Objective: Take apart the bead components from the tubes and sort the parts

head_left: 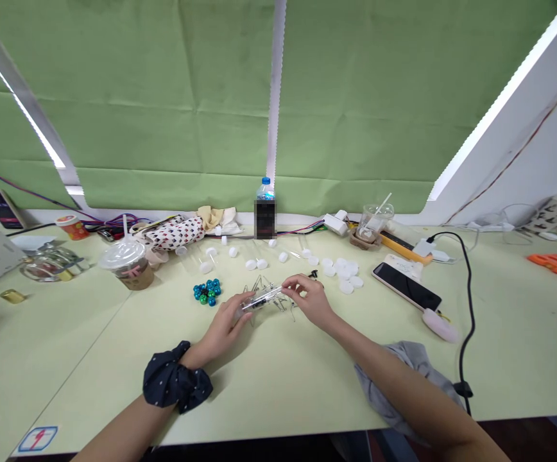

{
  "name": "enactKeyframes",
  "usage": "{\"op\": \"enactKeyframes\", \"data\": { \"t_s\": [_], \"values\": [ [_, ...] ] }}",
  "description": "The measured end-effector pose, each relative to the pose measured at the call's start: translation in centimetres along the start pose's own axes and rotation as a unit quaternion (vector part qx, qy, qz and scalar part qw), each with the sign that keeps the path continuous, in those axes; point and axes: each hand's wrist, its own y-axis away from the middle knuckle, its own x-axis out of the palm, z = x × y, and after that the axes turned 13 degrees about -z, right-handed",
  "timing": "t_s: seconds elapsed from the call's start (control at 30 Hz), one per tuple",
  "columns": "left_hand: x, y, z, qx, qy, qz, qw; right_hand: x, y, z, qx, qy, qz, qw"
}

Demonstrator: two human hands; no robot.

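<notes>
My left hand (pixel 226 324) is closed around a clear plastic tube (pixel 260 300) that lies nearly level, with small dark pieces inside. At the tube's right end, my right hand (pixel 311 300) has thumb and fingers pinched together; what sits between them is too small to make out. Beneath and behind the tube is a loose pile of thin metal pieces (pixel 278 306). Left of it sits a cluster of shiny blue and green balls (pixel 207 292). A small black piece (pixel 313 274) lies just behind my right hand.
White round caps (pixel 346 273) and more clear tubes (pixel 240 250) lie farther back. A lidded cup (pixel 131 266) stands left, a bottle (pixel 265 218) at the back. To the right are a phone (pixel 406 287), a pink case (pixel 439 325) and a black cable (pixel 471 314).
</notes>
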Motion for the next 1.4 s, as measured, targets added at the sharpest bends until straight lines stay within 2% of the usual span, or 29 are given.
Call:
{"op": "enactKeyframes", "data": {
  "t_s": [0.17, 0.23, 0.3, 0.37, 0.43, 0.5, 0.57, 0.73, 0.83, 0.9, 1.0, 1.07, 1.1, 1.2, 1.27, 1.33, 1.4],
  "values": [
    [-0.1, -0.1, -0.2, -0.022, 0.010, -0.006, 1.000, -0.4, -0.3, 0.3, 0.051, -0.024, -0.013, 0.998],
    [-0.1, -0.2, -0.3, -0.036, 0.015, -0.015, 0.999, -1.2, -1.0, -0.1, 0.057, 0.026, -0.053, 0.997],
    [-0.1, -0.2, -0.2, -0.048, 0.021, -0.024, 0.998, -2.3, -1.9, -1.0, 0.057, 0.138, -0.094, 0.984],
    [-0.1, -0.2, -0.1, -0.058, 0.029, -0.033, 0.997, -3.4, -2.8, -2.0, 0.060, 0.299, -0.084, 0.949],
    [0.0, -0.2, 0.2, -0.065, 0.034, -0.043, 0.996, -4.5, -3.5, -2.8, 0.077, 0.450, -0.045, 0.889],
    [0.0, -0.1, 0.4, -0.073, 0.038, -0.048, 0.995, -5.4, -4.0, -3.5, 0.102, 0.548, -0.015, 0.830],
    [0.1, -0.1, 0.5, -0.080, 0.042, -0.053, 0.994, -6.2, -4.3, -4.0, 0.128, 0.597, 0.001, 0.792],
    [0.1, -0.1, 0.4, -0.097, 0.054, -0.057, 0.992, -7.5, -4.6, -5.5, 0.167, 0.641, 0.045, 0.748],
    [0.1, -0.1, 0.5, -0.104, 0.062, -0.055, 0.991, -8.0, -4.6, -6.2, 0.170, 0.652, 0.066, 0.736],
    [0.1, 0.0, 0.6, -0.105, 0.066, -0.054, 0.991, -8.0, -4.5, -6.3, 0.160, 0.652, 0.069, 0.738],
    [0.1, 0.0, 0.6, -0.102, 0.072, -0.055, 0.991, -7.9, -4.6, -6.3, 0.141, 0.635, 0.048, 0.758],
    [0.1, 0.0, 0.6, -0.100, 0.073, -0.058, 0.991, -7.6, -4.8, -6.2, 0.130, 0.597, 0.017, 0.791],
    [0.1, 0.0, 0.5, -0.100, 0.073, -0.060, 0.991, -7.4, -4.8, -6.2, 0.122, 0.561, -0.001, 0.819],
    [0.1, 0.0, 0.3, -0.096, 0.069, -0.061, 0.991, -6.5, -4.9, -6.1, 0.104, 0.352, -0.052, 0.929],
    [0.0, -0.1, 0.2, -0.091, 0.066, -0.057, 0.992, -5.6, -4.7, -5.7, 0.119, 0.158, -0.073, 0.978],
    [0.0, -0.1, 0.1, -0.086, 0.065, -0.049, 0.993, -4.6, -4.4, -5.0, 0.151, -0.010, -0.070, 0.986],
    [-0.1, -0.1, -0.1, -0.084, 0.069, -0.039, 0.993, -3.7, -4.1, -4.1, 0.188, -0.127, -0.045, 0.973]
  ]
}}
